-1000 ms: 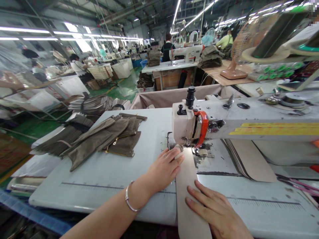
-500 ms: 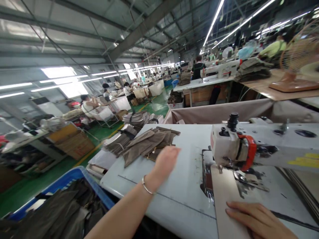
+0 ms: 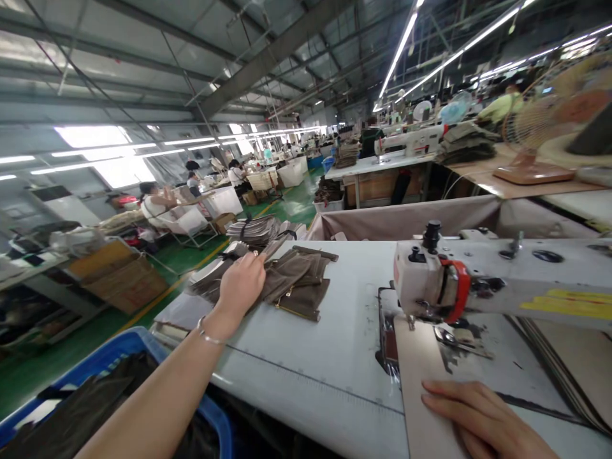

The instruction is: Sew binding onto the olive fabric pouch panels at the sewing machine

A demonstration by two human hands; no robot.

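Observation:
My left hand (image 3: 243, 280), with a bracelet at the wrist, is at the left side of a pile of dark brown fabric pieces (image 3: 299, 277). Its fingers are closed on the edge of one piece; the palm side is hidden. Gold zippers show along some pieces in the pile. My right hand (image 3: 478, 408) lies flat, fingers stretched, on a long light beige panel (image 3: 415, 357). That panel runs under the needle area of a white sewing machine (image 3: 421, 280) with an orange-red lever.
A blue basket (image 3: 220, 421) of dark fabric stands at lower left. Bundled grey pieces (image 3: 253, 229) sit behind the table's left end. Beige panels (image 3: 574, 376) lie right of the needle. A fan (image 3: 530, 146) stands on the back-right table; several people work farther off.
My left hand has moved left from the bare tabletop onto the fabric pile and closed on a piece. My right hand stays flat on the beige panel. The view has shifted slightly.

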